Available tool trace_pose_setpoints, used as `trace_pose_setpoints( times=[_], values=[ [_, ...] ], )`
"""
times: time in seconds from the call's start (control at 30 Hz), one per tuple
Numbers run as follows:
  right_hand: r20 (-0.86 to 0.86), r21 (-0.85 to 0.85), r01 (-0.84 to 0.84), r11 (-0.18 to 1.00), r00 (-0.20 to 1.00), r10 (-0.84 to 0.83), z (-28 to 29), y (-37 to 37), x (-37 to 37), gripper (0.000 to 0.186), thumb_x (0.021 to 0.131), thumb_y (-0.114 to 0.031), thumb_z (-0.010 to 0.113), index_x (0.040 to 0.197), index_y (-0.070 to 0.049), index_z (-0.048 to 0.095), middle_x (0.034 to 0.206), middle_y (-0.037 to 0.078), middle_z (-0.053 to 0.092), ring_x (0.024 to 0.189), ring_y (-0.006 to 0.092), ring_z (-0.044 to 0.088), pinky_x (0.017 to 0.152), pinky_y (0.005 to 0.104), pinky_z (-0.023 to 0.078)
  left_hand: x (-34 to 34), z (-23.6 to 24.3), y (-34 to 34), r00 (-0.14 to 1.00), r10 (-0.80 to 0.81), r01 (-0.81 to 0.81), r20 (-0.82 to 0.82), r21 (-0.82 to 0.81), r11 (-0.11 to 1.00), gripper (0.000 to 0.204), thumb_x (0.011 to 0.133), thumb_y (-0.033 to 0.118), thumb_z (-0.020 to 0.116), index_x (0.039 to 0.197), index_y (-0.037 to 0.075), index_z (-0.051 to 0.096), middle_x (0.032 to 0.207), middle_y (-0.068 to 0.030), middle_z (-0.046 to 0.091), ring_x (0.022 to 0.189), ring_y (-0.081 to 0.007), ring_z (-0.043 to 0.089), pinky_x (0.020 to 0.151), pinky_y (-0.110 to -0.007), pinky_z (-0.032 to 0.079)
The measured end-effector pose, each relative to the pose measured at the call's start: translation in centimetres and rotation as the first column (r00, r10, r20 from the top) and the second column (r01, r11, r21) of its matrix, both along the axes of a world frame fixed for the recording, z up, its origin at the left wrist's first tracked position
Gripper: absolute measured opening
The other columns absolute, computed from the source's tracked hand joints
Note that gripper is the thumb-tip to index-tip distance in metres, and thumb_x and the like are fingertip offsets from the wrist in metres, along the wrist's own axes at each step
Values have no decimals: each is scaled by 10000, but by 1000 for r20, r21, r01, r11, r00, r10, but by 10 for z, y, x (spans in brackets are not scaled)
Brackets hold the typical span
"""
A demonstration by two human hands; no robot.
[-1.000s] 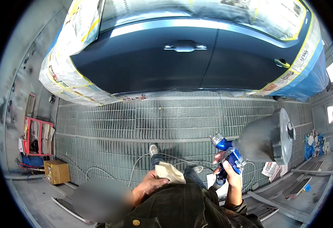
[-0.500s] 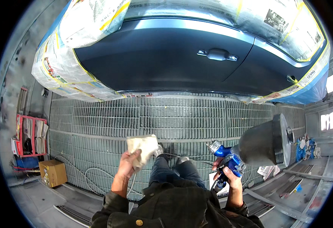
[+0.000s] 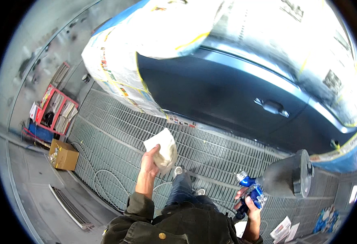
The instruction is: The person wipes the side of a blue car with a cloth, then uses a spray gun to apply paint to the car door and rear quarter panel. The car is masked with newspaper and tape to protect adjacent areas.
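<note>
My left hand (image 3: 150, 159) is raised in front of me and grips a folded whitish cloth (image 3: 163, 148). My right hand (image 3: 249, 205) holds a blue spray gun (image 3: 252, 194) by its grip, low at the right, with its large grey cup (image 3: 287, 179) pointing right. Ahead stands a dark blue car door (image 3: 211, 95) with its handle (image 3: 272, 106). Paper and plastic masking (image 3: 117, 71) covers the car around the bare panel. The cloth is a short way in front of the door's lower left edge, apart from it.
A metal grate floor (image 3: 117, 142) runs under the car, with a hose (image 3: 101, 183) looping across it. A cardboard box (image 3: 63, 154) and a red shelf rack (image 3: 52, 112) stand at the left wall. Papers (image 3: 284, 229) lie on the floor at lower right.
My left hand has lifted the cloth higher and toward the car. The view has swung left and tilted, so the door now sits to the right. The spray gun stays low at the right.
</note>
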State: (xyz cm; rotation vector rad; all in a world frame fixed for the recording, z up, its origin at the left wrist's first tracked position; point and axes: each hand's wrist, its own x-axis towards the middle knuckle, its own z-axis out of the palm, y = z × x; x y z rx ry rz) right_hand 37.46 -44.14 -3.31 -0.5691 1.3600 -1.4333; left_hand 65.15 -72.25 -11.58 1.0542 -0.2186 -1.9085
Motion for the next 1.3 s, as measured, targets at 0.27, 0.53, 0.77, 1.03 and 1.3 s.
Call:
trace_pose_setpoints(
  times=[0.27, 0.53, 0.77, 1.03, 1.3],
  values=[
    [-136, 6, 74, 997, 988, -72, -6, -73, 7, 548, 776, -399, 725, 1036, 42, 530, 907, 150, 592, 751, 247, 635, 450, 358, 571, -3, -9, -167, 894, 440, -396, 87, -307, 865, 217, 923, 126, 586, 1086, -16, 605, 1001, -105, 666, 898, -213, 662, 788, -343, 547],
    [-463, 294, 98, 951, 885, 52, 74, -189, 53, 445, 869, -438, 638, 1030, -25, 601, 665, 96, 615, 459, 177, 569, 417, 269, 445, -62, 2, -359, 416, 837, 2, 356, -920, 391, 369, 1005, 243, 452, 1218, -46, 534, 1165, -195, 581, 1076, -311, 550, 950, -368, 408],
    [-568, 208, 166, 964, 823, -20, 86, -255, 81, 449, 889, -416, 625, 943, 29, 613, 638, 96, 607, 462, 159, 579, 402, 270, 441, -88, 8, -417, 348, 748, 514, 565, -782, 352, 632, 783, 77, 619, 1375, -27, 426, 1541, -178, 223, 1441, -344, 177, 1170, -495, 143],
    [-504, 356, 217, 909, 864, -9, 106, -288, 100, 440, 913, -386, 608, 968, 49, 591, 629, 111, 599, 444, 154, 562, 405, 258, 434, -62, 50, -484, 308, 840, 663, 447, -734, 147, 732, 713, 122, 645, 1408, 55, 427, 1533, -106, 292, 1432, -282, 238, 1170, -481, 179],
    [-362, 402, 256, 879, 926, -104, 98, -276, 100, 378, 932, -336, 593, 1049, 22, 571, 838, 113, 633, 574, 137, 594, 479, 252, 453, -41, 78, -511, 339, 835, 813, 434, -582, -27, 640, 819, 256, 588, 1420, 105, 424, 1530, -101, 306, 1433, -282, 242, 1175, -469, 156]
  ],
)
